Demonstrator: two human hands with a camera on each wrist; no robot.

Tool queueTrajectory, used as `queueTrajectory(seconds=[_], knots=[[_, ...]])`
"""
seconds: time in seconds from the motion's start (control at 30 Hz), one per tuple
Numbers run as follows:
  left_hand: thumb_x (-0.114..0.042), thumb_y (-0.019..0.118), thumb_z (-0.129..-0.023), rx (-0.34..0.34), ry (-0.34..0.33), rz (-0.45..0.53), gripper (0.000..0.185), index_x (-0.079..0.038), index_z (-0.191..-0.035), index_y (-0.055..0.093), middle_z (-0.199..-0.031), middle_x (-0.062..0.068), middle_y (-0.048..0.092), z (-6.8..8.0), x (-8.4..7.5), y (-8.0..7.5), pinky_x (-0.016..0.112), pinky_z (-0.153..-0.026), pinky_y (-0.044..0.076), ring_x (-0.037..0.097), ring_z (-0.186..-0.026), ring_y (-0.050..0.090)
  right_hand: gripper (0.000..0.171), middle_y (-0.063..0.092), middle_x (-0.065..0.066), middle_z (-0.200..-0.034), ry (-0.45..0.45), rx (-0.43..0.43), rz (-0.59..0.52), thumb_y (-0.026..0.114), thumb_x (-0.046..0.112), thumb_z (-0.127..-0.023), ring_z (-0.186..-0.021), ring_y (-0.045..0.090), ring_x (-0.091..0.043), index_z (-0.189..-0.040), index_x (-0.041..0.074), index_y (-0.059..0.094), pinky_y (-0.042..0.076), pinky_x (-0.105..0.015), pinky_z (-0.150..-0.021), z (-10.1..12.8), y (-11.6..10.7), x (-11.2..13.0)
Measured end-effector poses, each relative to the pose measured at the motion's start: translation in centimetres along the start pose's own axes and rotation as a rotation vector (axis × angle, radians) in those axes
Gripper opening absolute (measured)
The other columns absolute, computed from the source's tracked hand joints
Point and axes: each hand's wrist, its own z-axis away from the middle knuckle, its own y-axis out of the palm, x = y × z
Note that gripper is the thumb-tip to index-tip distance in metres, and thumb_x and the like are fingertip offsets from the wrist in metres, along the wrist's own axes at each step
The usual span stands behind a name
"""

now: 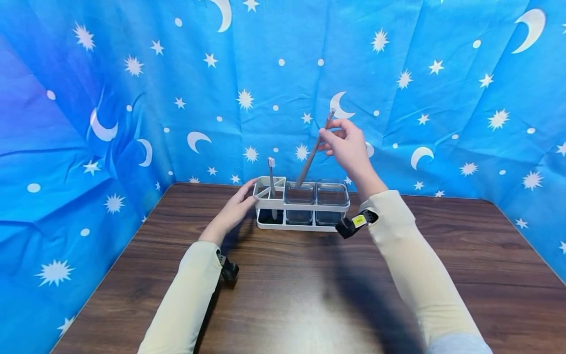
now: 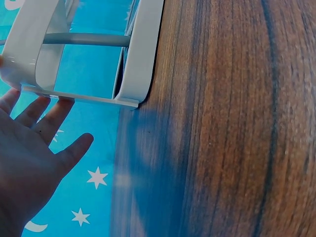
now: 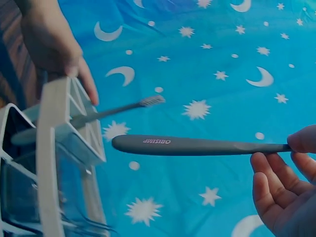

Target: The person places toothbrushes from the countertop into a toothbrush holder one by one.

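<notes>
A person in pale cream sleeves stands at a dark wooden table [image 1: 283,295], both arms reaching toward a white rack [image 1: 269,201] that sits near the table's far edge, close to a blue cloth [image 1: 110,98] printed with white stars and moons. The right hand [image 1: 349,147] is raised above the rack and pinches a grey toothbrush [image 1: 311,156] near its bristle end between thumb and fingertips, the other fingers loosely curled below it. The toothbrush slants down and to the left, its handle end just over the mouth of the middle clear cup [image 1: 300,193]; from the head view I cannot tell whether the tip is touching the cup. In the right wrist view the same toothbrush [image 3: 197,145] runs nearly level across the cloth, with pale lettering near its rounded end, held at the far right by the fingertips [image 3: 303,140]. The left hand [image 1: 239,204] lies flat against the left end of the rack, fingers straight and gripping nothing; in the left wrist view its fingers [image 2: 52,118] are spread and meet the rack's white frame [image 2: 143,54]. A second toothbrush [image 1: 271,184] stands in the rack's left compartment, bristles up. Another clear cup [image 1: 332,193] sits at the right end of the rack. A small black camera [image 1: 351,226] is strapped at the right wrist and another [image 1: 229,270] under the left sleeve.
</notes>
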Motion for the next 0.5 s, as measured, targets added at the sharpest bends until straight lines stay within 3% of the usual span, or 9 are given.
queueTrajectory(seconds=[0.17, 0.27, 0.5], knots=[[-0.022, 0.042, -0.101, -0.01, 0.005, -0.004, 0.058, -0.014, -0.154, 0.021, -0.157, 0.019, 0.023, -1.1, 2.5, 0.1, 0.06, -0.113, 0.021, 0.04, -0.142, 0.023, 0.02, 0.068, -0.017, -0.108, 0.006, 0.013, -0.029, 0.058, 0.02, -0.097, -0.081, 0.07, -0.016, -0.11, 0.005, 0.056, 0.055, -0.034, -0.079, 0.3, 2.1, -0.9], [-0.024, 0.042, -0.101, -0.015, 0.022, -0.01, 0.058, -0.016, -0.154, 0.022, -0.157, 0.018, 0.024, -1.3, 3.0, 0.1, 0.059, -0.112, 0.022, 0.039, -0.142, 0.024, 0.021, 0.068, -0.017, -0.109, 0.013, 0.023, -0.025, 0.057, 0.019, -0.097, -0.085, 0.07, -0.021, -0.112, 0.004, 0.056, 0.055, -0.038, -0.083, 0.6, 3.2, -1.4], [-0.014, 0.04, -0.101, 0.011, -0.01, 0.009, 0.057, -0.005, -0.153, 0.02, -0.156, 0.023, 0.023, 0.6, -0.8, -0.1, 0.058, -0.113, 0.021, 0.041, -0.142, 0.023, 0.023, 0.067, -0.016, -0.107, 0.023, 0.069, 0.018, 0.056, 0.02, -0.097, -0.095, 0.069, -0.031, -0.113, 0.003, 0.057, 0.054, -0.041, -0.085, 1.2, 5.2, -2.9]])
